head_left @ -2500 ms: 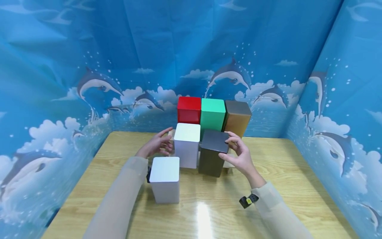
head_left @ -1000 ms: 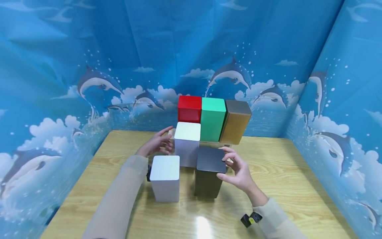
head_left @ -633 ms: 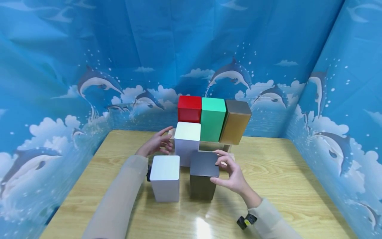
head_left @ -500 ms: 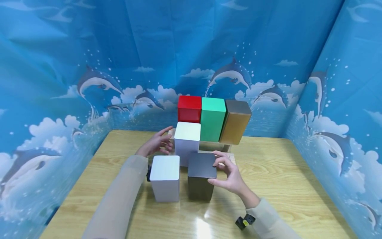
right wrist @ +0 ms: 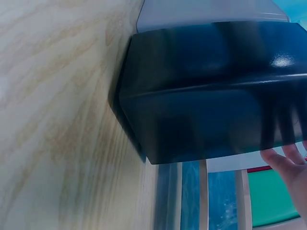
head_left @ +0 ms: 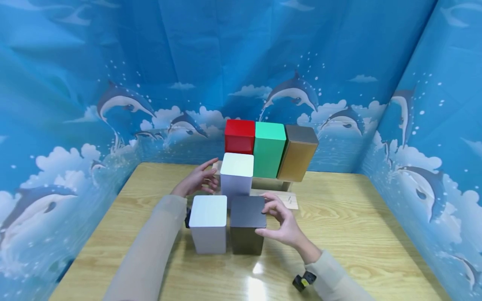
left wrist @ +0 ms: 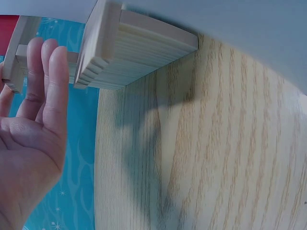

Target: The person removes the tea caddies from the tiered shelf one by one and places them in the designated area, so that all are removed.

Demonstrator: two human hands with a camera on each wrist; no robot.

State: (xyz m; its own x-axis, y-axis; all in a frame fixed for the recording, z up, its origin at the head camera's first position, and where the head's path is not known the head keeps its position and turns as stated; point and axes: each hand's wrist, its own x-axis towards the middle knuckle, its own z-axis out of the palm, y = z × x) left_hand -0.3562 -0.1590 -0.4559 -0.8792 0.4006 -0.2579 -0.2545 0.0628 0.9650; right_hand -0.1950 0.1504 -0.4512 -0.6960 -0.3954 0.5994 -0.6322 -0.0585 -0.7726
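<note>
Gripping the black box [head_left: 246, 240] high on its right side with the right hand [head_left: 282, 219], pressing the thumb near the front corner and curling the fingers about the right and back edges. Holding the box upright at the table [head_left: 339, 225], just right of the front white box [head_left: 208, 241]; not showing clearly whether resting fully on the wood or touching its neighbour. Holding nothing in the left hand [head_left: 196, 182], relaxing its fingers near the left end of the wooden rack [head_left: 288, 199] and beside the rear white box [head_left: 236, 180]; not showing whether touching the rack.

Risking, most likely, a knock against the front white box by pressing too far left across so narrow a gap, perhaps skewing or shoving it out of line. Probably inviting a slip too, by gripping only near the top of a smooth, glossy surface and leaving the base free to swivel or tip. Possibly dropping a lower edge hard by releasing before settling the bottom flat. Perhaps also jostling the rear white box, or the red box [head_left: 239, 137], green box [head_left: 269, 156] and brown box [head_left: 297, 161] higher up, by bumping the rack with either of the hands.
</note>
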